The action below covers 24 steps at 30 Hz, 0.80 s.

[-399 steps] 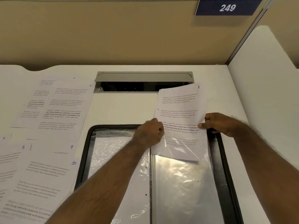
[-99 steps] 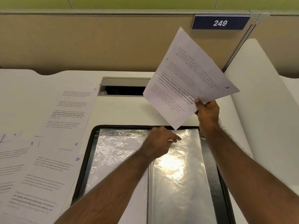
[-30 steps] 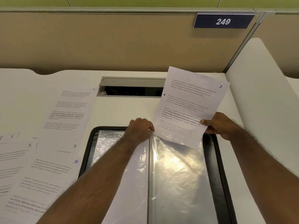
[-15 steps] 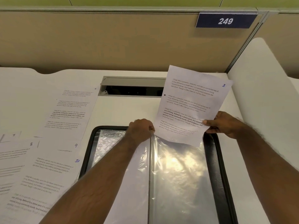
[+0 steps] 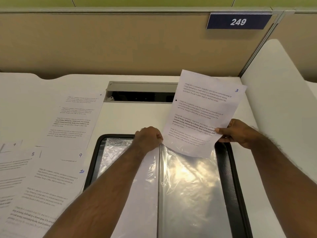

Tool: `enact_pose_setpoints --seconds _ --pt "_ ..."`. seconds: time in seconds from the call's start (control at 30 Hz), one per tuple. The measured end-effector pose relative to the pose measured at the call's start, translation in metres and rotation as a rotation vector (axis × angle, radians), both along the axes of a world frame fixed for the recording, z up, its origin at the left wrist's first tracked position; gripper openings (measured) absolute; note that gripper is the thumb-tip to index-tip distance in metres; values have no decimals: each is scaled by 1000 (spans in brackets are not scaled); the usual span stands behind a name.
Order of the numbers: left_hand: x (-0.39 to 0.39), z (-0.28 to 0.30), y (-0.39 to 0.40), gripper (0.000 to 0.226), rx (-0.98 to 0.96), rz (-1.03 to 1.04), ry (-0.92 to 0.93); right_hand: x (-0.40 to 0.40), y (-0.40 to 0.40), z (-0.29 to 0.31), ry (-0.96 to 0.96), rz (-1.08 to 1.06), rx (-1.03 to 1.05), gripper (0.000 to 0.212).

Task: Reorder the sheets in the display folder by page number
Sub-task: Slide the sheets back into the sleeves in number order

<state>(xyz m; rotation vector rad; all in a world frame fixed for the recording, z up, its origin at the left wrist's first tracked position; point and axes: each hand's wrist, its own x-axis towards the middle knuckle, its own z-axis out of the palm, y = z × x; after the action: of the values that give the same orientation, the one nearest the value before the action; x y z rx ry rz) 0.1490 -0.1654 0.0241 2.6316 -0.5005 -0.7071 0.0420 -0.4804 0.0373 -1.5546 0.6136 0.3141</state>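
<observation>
A black display folder lies open on the white desk, filling the lower centre of the frame, its clear plastic sleeves shining with glare. The left hand sits at the top of the folder's spine, fingers curled into a fist that grips the top edge of the right-hand plastic sleeve. The right hand is at the right of centre, thumb on the printed face and fingers curled behind, pinching the right edge of a sheet marked 3. That sheet stands tilted a little to the right, its upper part rising over the desk and partly covering the right end of a grey cable slot; its bottom edge is just inside the mouth of the sleeve.

At the left of the frame more printed sheets lie flat on the desk: one marked 4 in the middle left, and below it overlapping ones marked 8, 9 and 10. A beige partition spans the top, carrying a dark blue sign reading 249 at the upper right.
</observation>
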Motion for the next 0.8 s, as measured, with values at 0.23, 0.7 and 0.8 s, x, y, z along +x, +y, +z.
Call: enact_pose_setpoints --seconds 0.23,0.7,0.8 --pt "0 -3 4 7 -80 0 22 6 7 -9 28 -88 6 39" --pt "3 -3 -4 15 36 -249 -139 10 5 -7 17 22 34 82" --pt "-1 -6 -10 19 7 -286 -114 14 9 -4 42 55 14 56"
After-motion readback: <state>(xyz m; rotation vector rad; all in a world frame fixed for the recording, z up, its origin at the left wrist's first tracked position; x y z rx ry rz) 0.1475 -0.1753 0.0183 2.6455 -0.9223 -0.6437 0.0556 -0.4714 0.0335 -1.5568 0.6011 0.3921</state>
